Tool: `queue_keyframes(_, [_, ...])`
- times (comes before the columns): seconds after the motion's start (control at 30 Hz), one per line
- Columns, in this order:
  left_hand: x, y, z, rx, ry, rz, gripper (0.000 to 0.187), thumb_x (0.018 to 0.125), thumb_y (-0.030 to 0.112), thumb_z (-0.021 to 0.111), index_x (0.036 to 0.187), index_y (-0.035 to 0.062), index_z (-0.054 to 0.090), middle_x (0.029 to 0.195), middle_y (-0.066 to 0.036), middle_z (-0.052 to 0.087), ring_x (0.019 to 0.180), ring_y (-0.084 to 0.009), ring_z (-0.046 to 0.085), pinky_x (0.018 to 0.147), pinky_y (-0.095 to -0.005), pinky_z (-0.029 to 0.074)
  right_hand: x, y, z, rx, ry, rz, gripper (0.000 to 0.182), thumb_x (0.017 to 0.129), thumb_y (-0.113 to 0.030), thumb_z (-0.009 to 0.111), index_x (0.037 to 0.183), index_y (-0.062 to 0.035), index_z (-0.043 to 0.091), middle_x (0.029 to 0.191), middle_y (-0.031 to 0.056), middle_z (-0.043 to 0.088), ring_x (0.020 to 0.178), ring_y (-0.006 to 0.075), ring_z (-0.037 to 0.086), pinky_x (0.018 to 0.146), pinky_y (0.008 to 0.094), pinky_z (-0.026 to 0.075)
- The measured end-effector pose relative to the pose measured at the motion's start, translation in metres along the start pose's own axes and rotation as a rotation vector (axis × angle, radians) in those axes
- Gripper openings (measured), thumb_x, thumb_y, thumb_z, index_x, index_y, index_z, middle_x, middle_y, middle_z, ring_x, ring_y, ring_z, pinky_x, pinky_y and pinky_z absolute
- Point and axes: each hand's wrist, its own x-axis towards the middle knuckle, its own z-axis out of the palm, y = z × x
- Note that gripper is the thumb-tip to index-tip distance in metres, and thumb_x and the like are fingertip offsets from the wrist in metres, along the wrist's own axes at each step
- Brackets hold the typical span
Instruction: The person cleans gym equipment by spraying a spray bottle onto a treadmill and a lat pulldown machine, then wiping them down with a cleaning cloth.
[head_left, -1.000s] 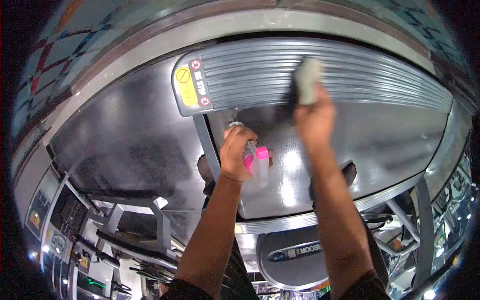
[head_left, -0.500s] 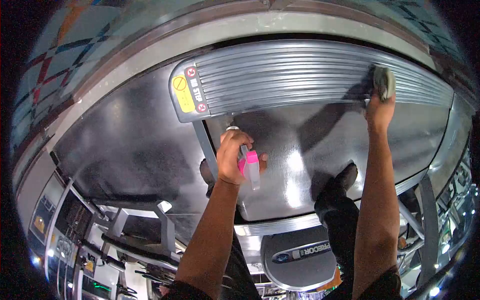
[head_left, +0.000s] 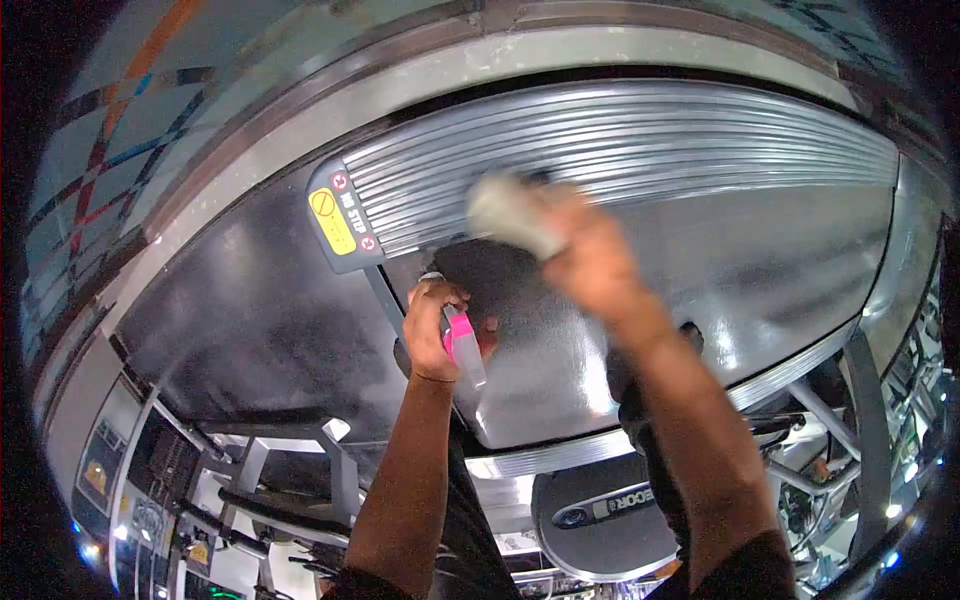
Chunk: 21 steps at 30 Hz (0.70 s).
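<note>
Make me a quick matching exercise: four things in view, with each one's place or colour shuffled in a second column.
Things:
1. cloth
2. bottle
3. warning label
4. panel

Places and colours:
A. yellow, near one end of the panel
B. in the left hand
C. grey, with long ridges
D. in the right hand

Pairs: 1-D, 2-B, 3-A, 4-C

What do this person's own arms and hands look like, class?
Dark sleeves show at the bottom, leaving both forearms bare. The left hand and motion-blurred right hand wear no gloves. A thin line at the left wrist may be a cord or crease.
</note>
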Motion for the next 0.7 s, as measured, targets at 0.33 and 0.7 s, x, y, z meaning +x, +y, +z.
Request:
queue_keyframes(0.33, [0.002,0.008,0.012,0.066,0.024,-0.001,0.043,0.058,0.017,0.084,0.088,0.0059,0.056,0.083,-0.01,0.061,0.076,-0.03,0.058,0.075,-0.0401,0.048,-0.034,0.142,-0.042,-0.134,0.857,0.456,0.033,0.085,-0.005,0.057,0.116,0.0058,0.059,0.108,0.0199,0.068,0.101,0.0303,0.066,0.091,0.0402,0.05])
queue_keyframes(0.7, [0.0,0.011,0.018,0.12,0.022,-0.047,0.038,0.062,0.018,0.08,0.089,0.0057,0.056,0.081,-0.01,0.06,0.072,-0.0287,0.059,0.07,-0.0366,0.049,-0.045,0.121,-0.072,0.157,0.511,0.202,0.038,0.081,0.005,0.057,0.119,-0.0008,0.056,0.109,0.0099,0.059,0.096,0.0172,0.058,0.08,0.0305,0.051])
